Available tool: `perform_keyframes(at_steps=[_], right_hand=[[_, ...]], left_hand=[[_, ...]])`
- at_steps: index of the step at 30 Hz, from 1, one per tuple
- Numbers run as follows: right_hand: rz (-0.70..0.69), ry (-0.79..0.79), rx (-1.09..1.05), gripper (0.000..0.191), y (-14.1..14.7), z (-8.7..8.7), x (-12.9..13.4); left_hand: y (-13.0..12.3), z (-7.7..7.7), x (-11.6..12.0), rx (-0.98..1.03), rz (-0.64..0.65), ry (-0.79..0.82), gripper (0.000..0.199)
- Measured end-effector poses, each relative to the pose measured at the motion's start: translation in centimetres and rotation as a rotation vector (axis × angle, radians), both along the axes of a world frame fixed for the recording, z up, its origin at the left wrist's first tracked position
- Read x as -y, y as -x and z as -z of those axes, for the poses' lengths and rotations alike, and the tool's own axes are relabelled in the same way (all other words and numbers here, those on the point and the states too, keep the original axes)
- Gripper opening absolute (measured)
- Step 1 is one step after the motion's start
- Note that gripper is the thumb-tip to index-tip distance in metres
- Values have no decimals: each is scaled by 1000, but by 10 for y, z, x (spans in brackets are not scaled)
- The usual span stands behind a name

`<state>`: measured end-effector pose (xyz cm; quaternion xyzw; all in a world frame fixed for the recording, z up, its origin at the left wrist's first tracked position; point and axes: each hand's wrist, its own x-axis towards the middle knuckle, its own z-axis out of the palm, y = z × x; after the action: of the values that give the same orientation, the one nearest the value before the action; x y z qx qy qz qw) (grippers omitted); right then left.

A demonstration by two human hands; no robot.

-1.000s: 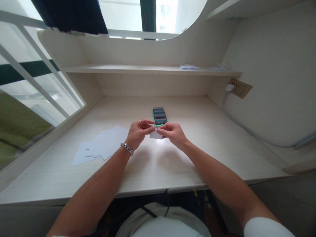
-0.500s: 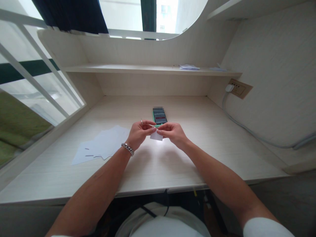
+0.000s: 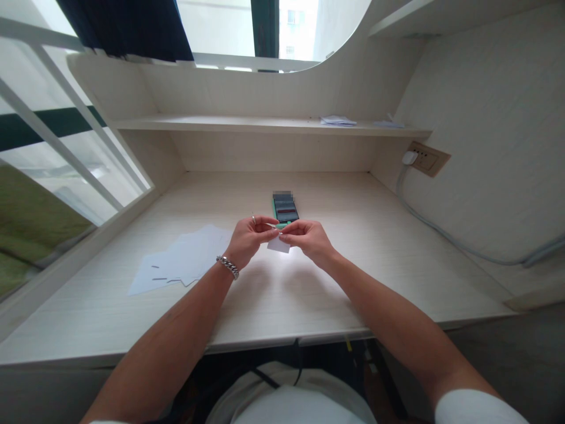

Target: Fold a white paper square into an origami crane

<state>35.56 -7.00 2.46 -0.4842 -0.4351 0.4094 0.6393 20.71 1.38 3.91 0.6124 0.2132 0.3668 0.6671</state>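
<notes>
Over the middle of the desk, my left hand (image 3: 252, 237) and my right hand (image 3: 308, 237) meet, both pinching a small white piece of paper (image 3: 278, 244) along its upper edge. Its lower part hangs below my fingertips. Just beyond my fingers lies a dark phone (image 3: 285, 208) with a green edge, its screen lit. White paper sheets (image 3: 189, 256), with a few dark strips or marks at their near end, lie on the desk left of my left hand.
The pale wooden desk (image 3: 397, 282) has a shelf (image 3: 247, 125) behind it, bearing folded papers (image 3: 338, 121). At the right wall, a plug sits in a socket (image 3: 429, 159), with a grey cable (image 3: 445, 232) trailing along the wall. White bars (image 3: 66, 141) stand at the left.
The small paper has shifted very slightly left and tilted a little between my fingers. My right fingertips have moved a touch left; my left hand looks the same.
</notes>
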Motion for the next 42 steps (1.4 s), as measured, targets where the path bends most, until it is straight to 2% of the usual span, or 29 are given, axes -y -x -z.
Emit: perform_keyframes(at_steps=[10,13,19,34,39,42], right_hand=[[25,0,8,33,3,-1,1],[36,42,53,37,2,0,0],[-12,160,79,32,-1,2,-2],[27,20,114,27,-1,4,-3],[23,-21,160,27,-2,5,-2],[29,-21,195,27,-1,5,-1]], left_hand=[[0,0,0,-15,-5,-31,38],[0,-1,1,-17,-12,-32,38],[0,0,0,-30,8,-28,36],[0,-3,0,-8,-18,111,36],[-2,0,1,-140,-18,-28,31],[-2,2,1,-155,-12,-94,29]])
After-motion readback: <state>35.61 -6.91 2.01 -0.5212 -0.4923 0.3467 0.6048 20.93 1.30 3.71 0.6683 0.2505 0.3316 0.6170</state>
